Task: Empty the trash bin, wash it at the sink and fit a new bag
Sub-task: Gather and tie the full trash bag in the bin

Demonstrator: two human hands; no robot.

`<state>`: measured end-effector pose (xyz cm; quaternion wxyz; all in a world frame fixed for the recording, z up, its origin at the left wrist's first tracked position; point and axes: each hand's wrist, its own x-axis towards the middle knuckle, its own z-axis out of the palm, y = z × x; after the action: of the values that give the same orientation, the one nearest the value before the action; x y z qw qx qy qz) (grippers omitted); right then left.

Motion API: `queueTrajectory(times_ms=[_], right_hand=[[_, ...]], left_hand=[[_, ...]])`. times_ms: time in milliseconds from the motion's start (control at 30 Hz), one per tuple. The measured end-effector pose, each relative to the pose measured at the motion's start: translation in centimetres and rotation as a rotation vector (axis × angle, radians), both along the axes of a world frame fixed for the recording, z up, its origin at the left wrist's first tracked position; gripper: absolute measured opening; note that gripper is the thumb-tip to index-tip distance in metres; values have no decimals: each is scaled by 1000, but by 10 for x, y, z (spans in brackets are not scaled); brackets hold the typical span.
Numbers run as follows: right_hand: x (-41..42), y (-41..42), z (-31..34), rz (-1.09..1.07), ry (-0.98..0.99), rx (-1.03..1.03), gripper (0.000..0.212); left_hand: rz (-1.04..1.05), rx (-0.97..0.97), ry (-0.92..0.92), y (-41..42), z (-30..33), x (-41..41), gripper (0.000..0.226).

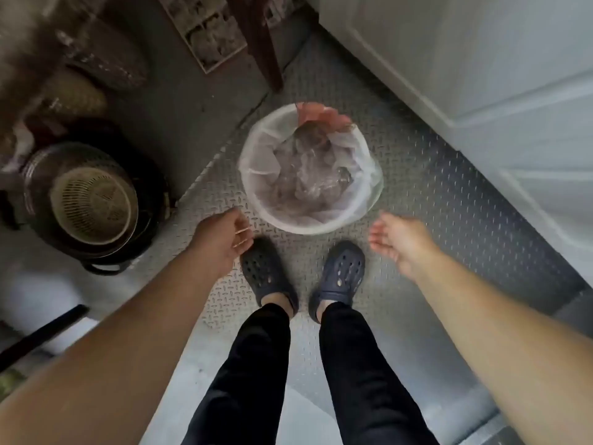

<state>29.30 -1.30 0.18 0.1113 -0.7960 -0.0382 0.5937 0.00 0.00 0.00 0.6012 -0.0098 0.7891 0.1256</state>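
Standing on a checker-plate mat (pixel 433 200), feet in dark clogs (pixel 268 273), legs in black trousers. Just ahead of the toes, near the mat's middle, a round white bin (pixel 321 224), upright, lined with a thin white bag (pixel 260 152) folded over the rim. Inside the bag, crumpled clear plastic (pixel 308 178) and, at the far rim, something pinkish-red (pixel 321 115), too blurred to name.

Left hand (pixel 221 239) out over the mat's left part, near the bin's near-left side, apart from it; fingers loosely curled, relaxed, grasping nothing. Thin bands glinting on two fingers. Right hand (pixel 398 237) out near the bin's near-right side, also apart from it; palm turned inward, fingers spread and released, holding nothing.

Off the mat's left edge, on grey floor, a beige slotted basket (pixel 93 203) nested in a dark metal pot (pixel 41 175). Beyond the mat's far-left corner, a dark wooden leg (pixel 266 49) and a blurred box (pixel 205 30) of compartments. Along the mat's right edge, a white panelled door (pixel 497 75).
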Motion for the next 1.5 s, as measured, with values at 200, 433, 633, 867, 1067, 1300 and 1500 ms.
queueTrajectory(times_ms=[200, 433, 633, 867, 1067, 1300, 1500], right_hand=[[-17, 9, -63, -427, 99, -28, 50], [-21, 1, -86, -696, 276, 47, 49], [-26, 2, -86, -622, 155, 21, 26], [-30, -16, -67, -402, -75, 9, 4], [-34, -5, -42, -326, -144, 107, 6], [-15, 28, -21, 32, -225, 362, 16], [0, 67, -35, -72, -66, 105, 53]], left_hand=[[217, -37, -113, 13, -67, 0, 61], [326, 70, -327, 13, -90, 8, 34], [318, 9, -182, 5, -92, 8, 15], [202, 24, 35, -6, -71, 16, 30], [113, 70, 165, 0, -43, 24, 20], [-117, 166, 99, 21, -16, 1, 16], [-369, 141, 208, 76, -32, -20, 55]])
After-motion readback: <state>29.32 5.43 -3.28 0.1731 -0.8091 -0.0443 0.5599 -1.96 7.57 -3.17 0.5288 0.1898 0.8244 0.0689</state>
